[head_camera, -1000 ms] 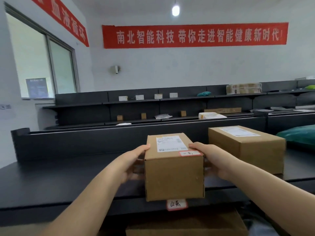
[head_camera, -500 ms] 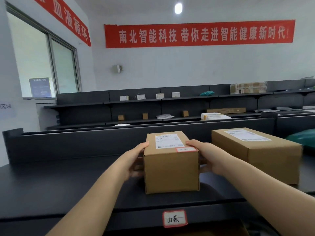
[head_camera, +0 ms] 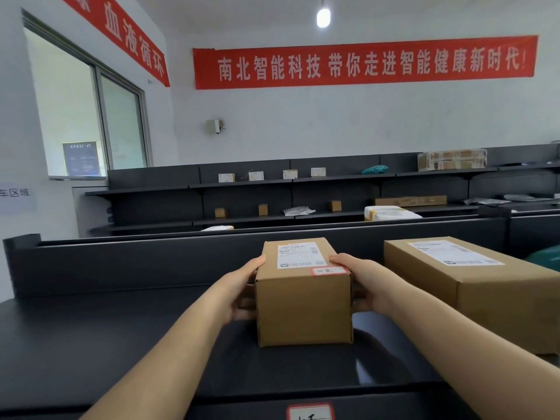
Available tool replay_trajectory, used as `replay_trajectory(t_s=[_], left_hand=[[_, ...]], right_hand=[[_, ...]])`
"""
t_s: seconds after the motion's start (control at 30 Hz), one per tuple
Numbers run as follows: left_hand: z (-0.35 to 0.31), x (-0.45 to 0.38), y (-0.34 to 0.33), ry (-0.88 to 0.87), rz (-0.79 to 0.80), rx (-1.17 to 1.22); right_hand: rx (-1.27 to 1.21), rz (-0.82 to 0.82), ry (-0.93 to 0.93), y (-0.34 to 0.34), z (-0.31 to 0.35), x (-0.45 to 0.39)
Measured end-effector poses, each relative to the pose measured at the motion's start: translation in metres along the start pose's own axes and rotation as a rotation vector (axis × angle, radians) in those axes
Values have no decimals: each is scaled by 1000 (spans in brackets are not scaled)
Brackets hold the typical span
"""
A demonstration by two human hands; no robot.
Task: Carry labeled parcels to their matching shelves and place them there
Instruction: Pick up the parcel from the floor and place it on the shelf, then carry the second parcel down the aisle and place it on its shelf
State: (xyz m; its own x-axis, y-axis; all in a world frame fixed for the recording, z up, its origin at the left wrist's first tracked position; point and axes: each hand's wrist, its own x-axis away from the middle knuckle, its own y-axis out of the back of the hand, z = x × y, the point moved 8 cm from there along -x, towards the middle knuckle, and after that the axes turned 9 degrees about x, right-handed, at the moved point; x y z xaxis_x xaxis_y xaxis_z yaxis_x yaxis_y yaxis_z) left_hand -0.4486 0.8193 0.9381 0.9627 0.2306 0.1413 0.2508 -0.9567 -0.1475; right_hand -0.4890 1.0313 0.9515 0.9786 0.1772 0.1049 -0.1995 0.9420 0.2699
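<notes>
A small brown cardboard parcel [head_camera: 303, 307] with a white shipping label and a red-bordered tag on top rests on the black shelf [head_camera: 121, 344] in front of me. My left hand [head_camera: 242, 292] grips its left side. My right hand [head_camera: 363, 283] grips its right side, thumb on the top edge. A red-bordered shelf label [head_camera: 309, 412] sits on the shelf's front lip, directly below the parcel and cut off by the frame's bottom edge.
A larger brown box [head_camera: 485, 292] lies on the same shelf just right of the parcel, with a green bag [head_camera: 545, 256] behind it. The shelf's back wall [head_camera: 151, 262] rises behind. Far shelves [head_camera: 272, 219] along the wall hold several small parcels.
The parcel has moved forward and down from above the shelf's front edge onto the shelf surface, further in. Both hands stayed on its sides throughout.
</notes>
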Motion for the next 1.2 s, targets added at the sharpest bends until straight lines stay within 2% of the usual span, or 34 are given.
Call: replay_trajectory(t_s=[0.23, 0.33, 0.53, 0.63, 0.87, 0.93, 1.1, 1.2], left_hand=[[-10, 8, 2, -68, -52, -109], [-16, 12, 10, -123, -110, -158], [-40, 63, 26, -443, -228, -195], [-48, 96, 36, -591, -252, -211], [-50, 157, 74, -702, -332, -183], [-47, 175, 87, -708, -366, -178], [-34, 219, 119, -703, -455, -212], [-24, 245, 142, -678, -531, -236]], right_hand=[[39, 27, -30, -1, 4, 2], [47, -8, 20, 6, 12, 7], [35, -143, 359, 17, 43, 45], [117, -231, 560, 12, 54, 75], [186, -277, 891, -23, 65, 123], [164, -181, 923, -42, 68, 133], [98, 177, 958, -111, 67, 152], [55, 324, 942, -151, 62, 163]])
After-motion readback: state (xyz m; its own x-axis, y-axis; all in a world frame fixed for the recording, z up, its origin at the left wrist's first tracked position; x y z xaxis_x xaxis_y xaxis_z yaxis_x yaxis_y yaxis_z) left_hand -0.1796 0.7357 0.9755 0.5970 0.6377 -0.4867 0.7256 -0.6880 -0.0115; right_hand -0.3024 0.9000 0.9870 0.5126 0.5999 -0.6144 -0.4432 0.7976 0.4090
